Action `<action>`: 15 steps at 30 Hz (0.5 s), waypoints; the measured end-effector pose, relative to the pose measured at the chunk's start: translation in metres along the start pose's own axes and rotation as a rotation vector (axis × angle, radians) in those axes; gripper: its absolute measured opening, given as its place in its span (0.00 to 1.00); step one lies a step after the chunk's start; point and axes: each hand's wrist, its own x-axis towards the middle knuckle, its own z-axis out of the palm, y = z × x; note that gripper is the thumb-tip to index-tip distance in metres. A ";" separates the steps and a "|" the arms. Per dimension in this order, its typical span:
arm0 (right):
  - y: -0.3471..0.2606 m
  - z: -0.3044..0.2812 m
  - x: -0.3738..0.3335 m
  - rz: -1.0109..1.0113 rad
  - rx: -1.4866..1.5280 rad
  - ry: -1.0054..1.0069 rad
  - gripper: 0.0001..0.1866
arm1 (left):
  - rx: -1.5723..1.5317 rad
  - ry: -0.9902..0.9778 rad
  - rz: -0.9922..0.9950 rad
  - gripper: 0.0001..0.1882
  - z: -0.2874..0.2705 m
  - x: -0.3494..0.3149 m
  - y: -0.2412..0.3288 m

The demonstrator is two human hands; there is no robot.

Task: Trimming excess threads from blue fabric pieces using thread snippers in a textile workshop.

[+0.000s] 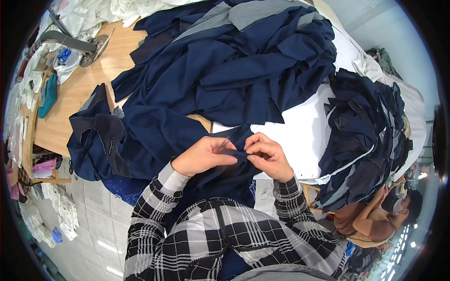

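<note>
My left hand (pixel 202 155) is closed, thumb and fingers pinching an edge of a navy cloth piece (pixel 208 187). Something small and thin, greyish, shows by its fingertips; I cannot make out what it is. Facing it, my right hand (pixel 271 158) pinches the same cloth between thumb and forefinger. The two hands are a short gap apart, with a folded strip of the cloth stretched between them. The cloth hangs down toward my lap and joins other navy fabric (pixel 159 136) lying to the left, where a darker curved panel (pixel 110 140) lies on top.
A large heap of navy garment pieces (pixel 225 70) with grey parts covers the table (pixel 93 72) ahead. On the right sits another dark bundle (pixel 361 126) beside white cloth (pixel 300 136). A person (pixel 375 218) is at the lower right. A dark-armed stand (pixel 70 42) rises at the far left.
</note>
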 end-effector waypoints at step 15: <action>0.005 0.007 -0.006 0.158 0.160 0.120 0.06 | 0.628 0.448 0.574 0.11 0.017 -0.019 -0.014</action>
